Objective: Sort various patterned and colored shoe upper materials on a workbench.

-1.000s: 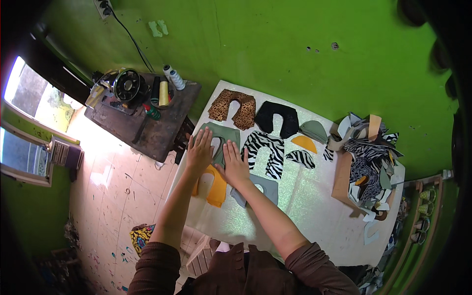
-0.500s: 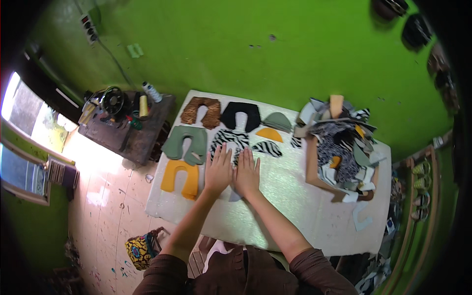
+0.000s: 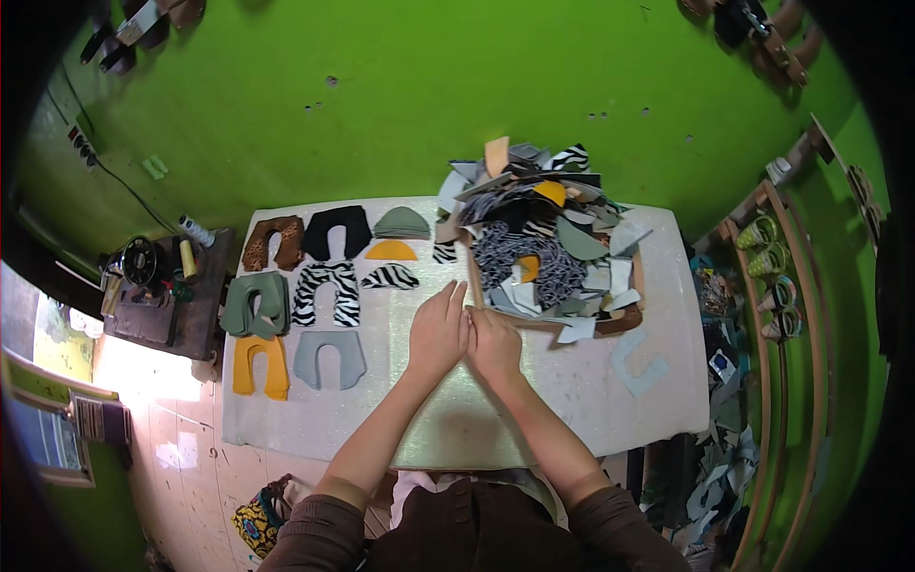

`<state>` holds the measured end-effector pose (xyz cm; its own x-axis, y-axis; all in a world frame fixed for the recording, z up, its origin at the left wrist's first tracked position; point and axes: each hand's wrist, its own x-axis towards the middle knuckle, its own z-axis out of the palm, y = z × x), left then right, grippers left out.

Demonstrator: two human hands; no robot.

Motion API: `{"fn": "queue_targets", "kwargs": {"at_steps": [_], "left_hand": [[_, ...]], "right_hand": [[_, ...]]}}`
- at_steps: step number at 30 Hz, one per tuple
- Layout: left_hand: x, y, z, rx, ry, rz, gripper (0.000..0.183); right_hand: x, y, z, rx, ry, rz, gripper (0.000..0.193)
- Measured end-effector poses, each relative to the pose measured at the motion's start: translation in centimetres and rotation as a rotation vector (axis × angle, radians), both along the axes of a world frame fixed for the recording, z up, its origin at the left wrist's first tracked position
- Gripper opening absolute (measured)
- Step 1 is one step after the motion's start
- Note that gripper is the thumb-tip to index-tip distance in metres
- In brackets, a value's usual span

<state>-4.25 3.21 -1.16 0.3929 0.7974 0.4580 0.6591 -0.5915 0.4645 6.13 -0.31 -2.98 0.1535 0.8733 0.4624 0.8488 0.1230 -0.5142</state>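
My left hand [image 3: 438, 329] is over the middle of the table, its fingers stretched forward. My right hand [image 3: 494, 348] touches its side, fingers curled under; whatever they may hold is hidden. To the left lie flat U-shaped pieces: leopard-print [image 3: 286, 243], black [image 3: 336, 229], green [image 3: 255, 305], zebra-print [image 3: 326, 294], yellow [image 3: 259, 367] and light grey [image 3: 330, 360]. Beside them are curved pieces: green half-rounds [image 3: 401, 224], a yellow half-round [image 3: 391, 251] and zebra-print ones [image 3: 390, 276]. Just beyond my hands stands a cardboard box [image 3: 640, 276] heaped with scraps [image 3: 524, 253].
A pale blue U-shaped piece [image 3: 639, 364] lies on the white-covered table [image 3: 572, 419] at right. The sewing machine [image 3: 143, 262] stands on a dark side table at left, near thread cones [image 3: 195, 231]. A wooden rack [image 3: 810, 362] with sandals is on the right.
The view has swung to the right. My hands have left the zebra-print piece and moved right, in front of the box. My right fingers, flat before, are curled now. The light grey piece is uncovered.
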Motion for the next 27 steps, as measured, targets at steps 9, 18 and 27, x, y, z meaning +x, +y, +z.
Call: {"fn": "queue_targets", "kwargs": {"at_steps": [9,18,27], "left_hand": [[6.8,1.1,1.8,0.019,-0.040,-0.065,0.045],[10.9,1.0,0.3,-0.288,-0.176,-0.101,0.060],[12.0,-0.3,-1.0,-0.864,-0.730,-0.237,0.061]], "right_hand": [[14.2,3.9,2.4,0.170,0.166,-0.417,0.031],[21.3,8.9,2.3,-0.446,0.149,-0.231,0.040],[15.4,3.8,1.4,-0.277,1.776,0.081,0.021]]}}
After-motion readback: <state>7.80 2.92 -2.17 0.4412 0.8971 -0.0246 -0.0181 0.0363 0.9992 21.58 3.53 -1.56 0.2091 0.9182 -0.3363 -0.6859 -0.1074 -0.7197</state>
